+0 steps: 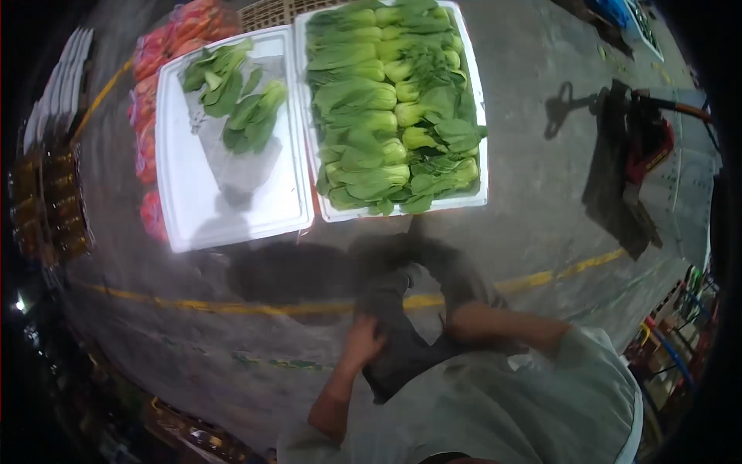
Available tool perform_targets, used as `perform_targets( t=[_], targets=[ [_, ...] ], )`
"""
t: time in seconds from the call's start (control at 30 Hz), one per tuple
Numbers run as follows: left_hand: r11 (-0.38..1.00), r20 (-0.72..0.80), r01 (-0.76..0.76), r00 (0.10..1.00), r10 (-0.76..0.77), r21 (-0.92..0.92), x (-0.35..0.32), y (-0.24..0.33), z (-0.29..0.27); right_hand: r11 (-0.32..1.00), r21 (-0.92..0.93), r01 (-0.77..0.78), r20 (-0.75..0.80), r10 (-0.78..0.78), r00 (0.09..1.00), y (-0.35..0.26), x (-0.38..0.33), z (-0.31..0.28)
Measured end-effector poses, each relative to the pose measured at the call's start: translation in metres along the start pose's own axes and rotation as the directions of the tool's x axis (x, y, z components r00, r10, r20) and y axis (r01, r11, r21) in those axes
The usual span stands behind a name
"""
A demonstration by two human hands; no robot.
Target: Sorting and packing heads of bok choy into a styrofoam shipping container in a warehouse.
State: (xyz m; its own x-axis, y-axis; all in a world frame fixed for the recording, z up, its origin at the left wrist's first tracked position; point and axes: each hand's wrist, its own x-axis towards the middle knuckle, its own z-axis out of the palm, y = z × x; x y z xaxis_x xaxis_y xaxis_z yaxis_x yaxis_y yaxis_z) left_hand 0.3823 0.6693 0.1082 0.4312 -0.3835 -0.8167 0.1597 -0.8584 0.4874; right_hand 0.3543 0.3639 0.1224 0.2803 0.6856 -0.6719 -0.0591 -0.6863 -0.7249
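Observation:
My left hand (362, 344) is beside my dark-trousered left thigh, its fingers loosely stretched and nothing seen in it. Across my lap comes my right forearm, ending at my right hand (466, 321) near the right knee; its fingers are hidden. Beyond my knees, a white foam box (481, 174) holds rows of bok choy (394, 108), stems meeting in the middle. Left of it lies a white foam lid (185, 220) with several loose bok choy (255, 116) and a grey sheet (232, 166) on it. Both hands are apart from the greens.
Red mesh bags of carrots (147, 116) stand along the lid's left side. A woven crate (270, 11) is behind. At right are a metal cart (688, 178) and a red-and-black tool (649, 151). Stacked white lids (58, 85) stand far left. Yellow lines (255, 308) cross the concrete floor.

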Motion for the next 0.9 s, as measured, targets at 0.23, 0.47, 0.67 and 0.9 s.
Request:
perform_targets(
  t=[0.23,0.47,0.67,0.9],
  targets=[
    [0.806,-0.646,-0.469,0.497,0.579,0.361,0.182,0.089,-0.122,0.999,0.035,0.03,-0.943,0.023,0.332,0.053,0.121,-0.139],
    [0.778,-0.785,-0.413,0.202,0.585,0.474,0.249,0.025,-0.118,0.962,-0.272,0.017,-0.916,-0.265,0.302,0.116,0.168,-0.169],
    [0.626,-0.907,-0.695,-0.09,0.412,0.354,0.276,0.0,-0.114,0.946,-0.324,0.022,-0.905,-0.317,0.282,0.119,0.17,-0.165],
    [0.58,-0.953,-0.785,-0.041,0.301,0.217,0.28,-0.016,-0.122,0.975,-0.219,0.04,-0.929,-0.221,0.297,0.121,0.177,-0.158]
  ],
)
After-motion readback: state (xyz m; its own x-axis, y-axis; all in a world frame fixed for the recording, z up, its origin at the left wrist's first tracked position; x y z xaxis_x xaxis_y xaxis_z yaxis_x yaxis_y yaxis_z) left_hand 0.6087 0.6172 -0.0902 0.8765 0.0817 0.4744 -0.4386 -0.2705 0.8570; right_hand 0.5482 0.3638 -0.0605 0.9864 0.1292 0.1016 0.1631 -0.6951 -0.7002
